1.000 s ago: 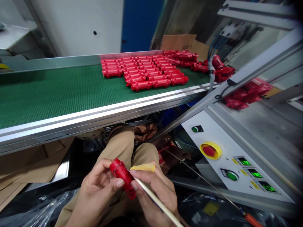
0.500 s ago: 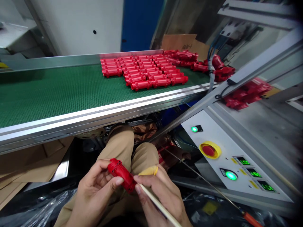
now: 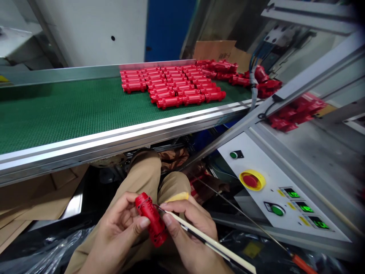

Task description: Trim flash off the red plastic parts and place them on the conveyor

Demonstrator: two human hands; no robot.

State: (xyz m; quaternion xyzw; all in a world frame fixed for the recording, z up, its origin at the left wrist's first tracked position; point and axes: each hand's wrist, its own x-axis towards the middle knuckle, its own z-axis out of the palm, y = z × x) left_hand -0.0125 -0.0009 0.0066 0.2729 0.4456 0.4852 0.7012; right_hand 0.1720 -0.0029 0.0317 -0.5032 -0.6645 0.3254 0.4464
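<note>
My left hand (image 3: 119, 228) holds a red plastic tube-shaped part (image 3: 152, 220), thumb on its near side and fingers behind. The part has ribbed, collared ends and dark lines around its upper end; it tilts down to the right above my lap. In my right hand (image 3: 191, 228), a slim cream-handled paintbrush (image 3: 211, 241) is pinched between thumb and forefinger. Its thin dark tip is at the right side of the part; whether it touches is hard to tell. A yellow covering (image 3: 178, 196) is on one right finger.
Rows of similar red parts (image 3: 176, 85) lie on a green conveyor belt (image 3: 71, 110) with a metal edge (image 3: 119, 137). More red parts (image 3: 222, 68) are heaped at the back right. A control panel (image 3: 273, 182) stands right; flattened cardboard (image 3: 37, 205) lies left.
The red part has turned more upright in my left hand, its lower end moving down. The brush has swung flatter, its tip now higher along the part. Two green panel lights have dimmed.
</note>
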